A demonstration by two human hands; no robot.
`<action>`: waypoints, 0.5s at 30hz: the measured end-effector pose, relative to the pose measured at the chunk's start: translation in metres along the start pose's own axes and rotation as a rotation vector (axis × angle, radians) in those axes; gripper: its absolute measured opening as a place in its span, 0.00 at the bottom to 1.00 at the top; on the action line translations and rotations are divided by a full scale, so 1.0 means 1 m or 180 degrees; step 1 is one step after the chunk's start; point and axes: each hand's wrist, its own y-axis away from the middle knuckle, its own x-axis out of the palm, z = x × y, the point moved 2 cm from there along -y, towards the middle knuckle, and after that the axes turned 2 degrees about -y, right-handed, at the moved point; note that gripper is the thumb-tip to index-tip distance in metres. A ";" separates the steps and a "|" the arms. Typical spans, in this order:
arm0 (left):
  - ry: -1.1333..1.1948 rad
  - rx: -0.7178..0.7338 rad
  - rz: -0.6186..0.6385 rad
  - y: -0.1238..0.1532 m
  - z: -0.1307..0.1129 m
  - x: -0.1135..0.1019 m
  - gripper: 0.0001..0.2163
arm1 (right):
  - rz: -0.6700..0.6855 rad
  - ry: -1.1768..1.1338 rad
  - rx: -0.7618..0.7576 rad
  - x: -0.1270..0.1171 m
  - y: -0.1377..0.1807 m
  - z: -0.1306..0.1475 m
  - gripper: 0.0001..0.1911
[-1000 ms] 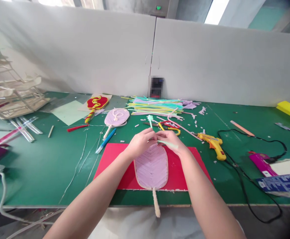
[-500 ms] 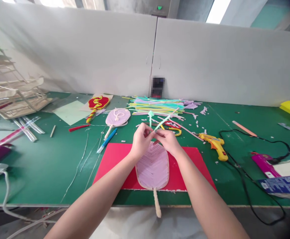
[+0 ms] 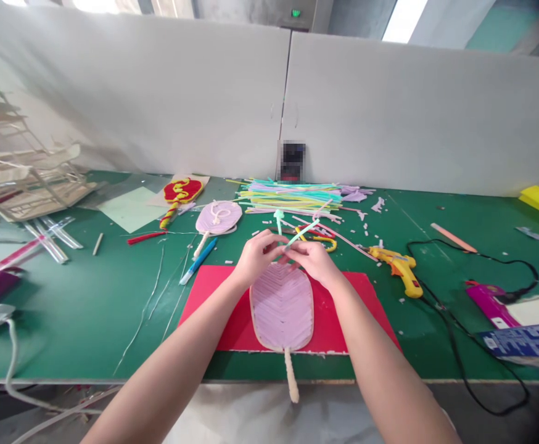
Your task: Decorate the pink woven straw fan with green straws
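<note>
My left hand [image 3: 256,259] and my right hand [image 3: 314,260] meet fingertip to fingertip above the top of a lilac fan [image 3: 282,308]. Both pinch a mint-green pipe cleaner [image 3: 305,232], whose one length slants up to the right. A bunched green tip [image 3: 279,216] stands up behind the left fingers; whether it belongs to the same piece is hidden. The fan, with a cream fuzzy handle [image 3: 292,379], lies on a red board [image 3: 357,308], its handle past the table's front edge.
Behind the hands lies a pile of coloured pipe cleaners [image 3: 292,196] near red-handled scissors [image 3: 318,232]. A yellow glue gun [image 3: 401,271] with a black cord is at right. Left are a second lilac fan [image 3: 218,217], a red-and-yellow fan [image 3: 184,190] and a blue pen [image 3: 199,262].
The slanting green length has tipped lower to the right and looks shorter above the fingers. Both hands stay together over the fan, the left shifted slightly left.
</note>
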 end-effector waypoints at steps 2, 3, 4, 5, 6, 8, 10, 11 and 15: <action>-0.0055 0.0067 0.0020 -0.001 0.002 -0.002 0.08 | 0.0038 0.0077 0.0051 0.000 0.000 -0.001 0.16; -0.0069 0.0063 0.0018 -0.001 0.003 -0.002 0.08 | 0.0049 0.0124 0.0058 0.000 0.000 -0.002 0.16; -0.0079 0.0039 0.0015 -0.002 0.004 -0.001 0.07 | 0.0061 0.0163 0.0059 0.000 0.000 -0.003 0.16; -0.0085 0.0002 0.0000 -0.002 0.005 0.000 0.07 | 0.0075 0.0191 0.0049 0.000 -0.001 -0.004 0.16; -0.0089 -0.0042 -0.0027 -0.002 0.006 0.000 0.06 | 0.0087 0.0210 0.0020 0.000 -0.001 -0.005 0.16; -0.0094 -0.0127 -0.0125 -0.001 0.006 0.001 0.06 | 0.0102 0.0262 -0.0088 0.000 -0.003 -0.008 0.15; -0.0107 -0.0185 -0.0257 -0.001 0.006 0.001 0.05 | 0.0082 0.0356 -0.0216 0.001 -0.004 -0.009 0.15; -0.0123 -0.0205 -0.0329 -0.001 0.005 0.001 0.05 | 0.0071 0.0408 -0.0276 0.001 -0.004 -0.009 0.14; -0.0215 -0.0281 -0.0627 0.002 0.000 0.001 0.04 | 0.0043 0.0563 -0.0415 0.005 -0.003 -0.003 0.14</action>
